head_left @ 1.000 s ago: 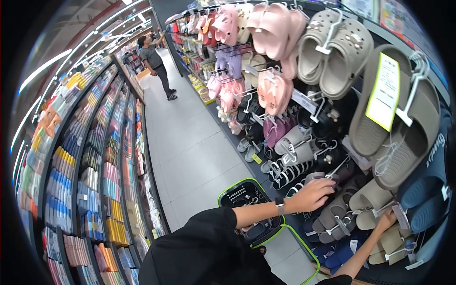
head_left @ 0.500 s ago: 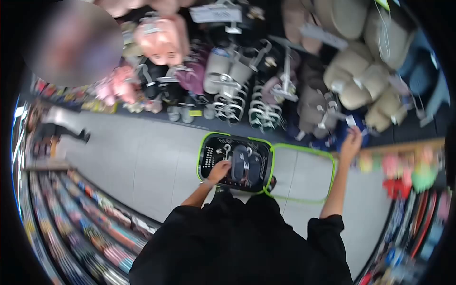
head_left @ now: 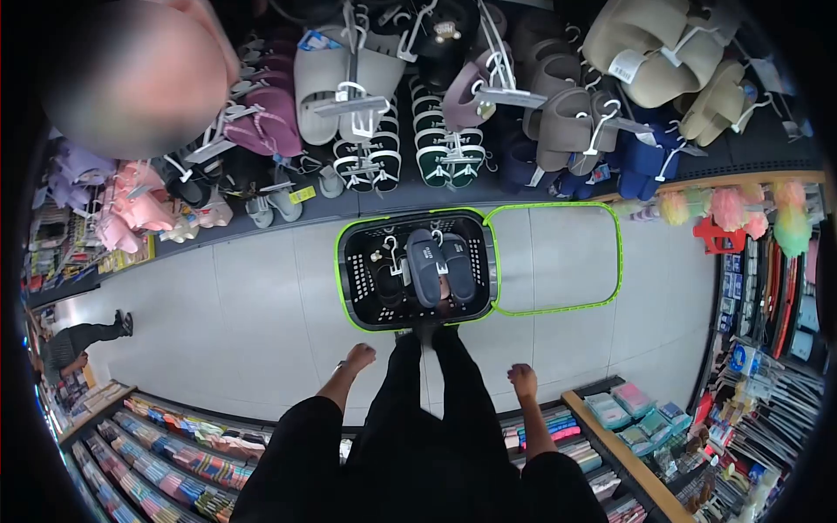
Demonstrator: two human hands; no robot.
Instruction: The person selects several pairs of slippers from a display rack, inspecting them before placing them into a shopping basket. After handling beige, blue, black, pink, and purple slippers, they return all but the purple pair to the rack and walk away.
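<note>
Main risk: trip. Basket (head_left: 345, 277) sits on floor at 12 o'clock, near rim right by the feet; a short step forward kicks it. Green handle (head_left: 619, 257) lies folded out at 3 o'clock of it, looks flat, could catch a foot. Grey slippers (head_left: 425, 268) lie inside the basket beside a black item (head_left: 389, 284), hangers up; hooks could tangle, or the pair slide if the basket gets tipped.

Left hand (head_left: 358, 356) at 11, right hand (head_left: 522, 380) at 1, both loosely curled, off everything. Nothing visible in them; can't tell what's inside the curl.

Diff vs earlier frame: left was at the basket, right up at a tag by the navy slippers (head_left: 641, 166). Both now withdrawn; grey pair still in basket.
</note>
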